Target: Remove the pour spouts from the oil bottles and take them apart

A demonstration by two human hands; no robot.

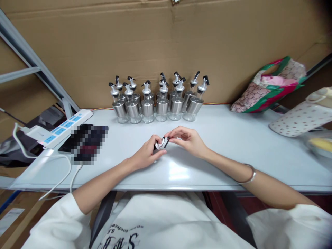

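Above the middle of the table, my left hand (148, 152) is closed around a silver and black pourer spout (160, 144), its tip pointing up and right. My right hand (188, 140) pinches the small black flap (167, 141) at the spout's tip between thumb and fingertips. Whether the flap is fixed to the spout there is too small to tell. Behind my hands stand several glass oil bottles (162, 107) with steel sleeves, in two rows, each topped with the same kind of silver and black pourer.
On the left of the table (223, 138) lie a white power strip (68, 128), a dark phone (64, 142) and white cables (70, 166). A patterned bag (250, 91), a dotted white flask (293, 119) and a blurred container (321, 145) occupy the right. Cardboard (145, 41) rises behind.
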